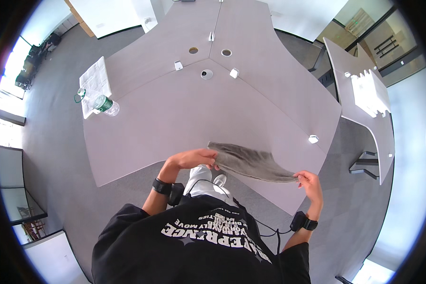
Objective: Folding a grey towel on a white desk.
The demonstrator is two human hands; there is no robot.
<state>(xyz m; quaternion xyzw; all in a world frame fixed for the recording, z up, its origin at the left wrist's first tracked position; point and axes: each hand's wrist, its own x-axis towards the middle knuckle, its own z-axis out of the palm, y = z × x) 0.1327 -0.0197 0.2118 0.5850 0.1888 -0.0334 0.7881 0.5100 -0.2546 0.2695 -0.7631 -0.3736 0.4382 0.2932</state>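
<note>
A grey-brown cloth (250, 161) is stretched between my two hands at the front edge of the table. My left hand (198, 158) pinches its left end between thumb and fingers. At the right, my right hand (308, 180) grips the other end, lower and nearer the table's right side. The near edge of the cloth sags slightly between the hands, and its far side spreads over the tabletop. Whether the far side touches the table, I cannot tell. Each wrist wears a black strapped device.
A pinkish-grey table (156, 117) spreads before me. At its left lie a plastic bottle (104, 104) and a white quilted pad (96, 76). White brackets (234, 73) line its seams, near round cable holes (226, 53). Another table (365, 122) stands right, bearing white items (371, 93).
</note>
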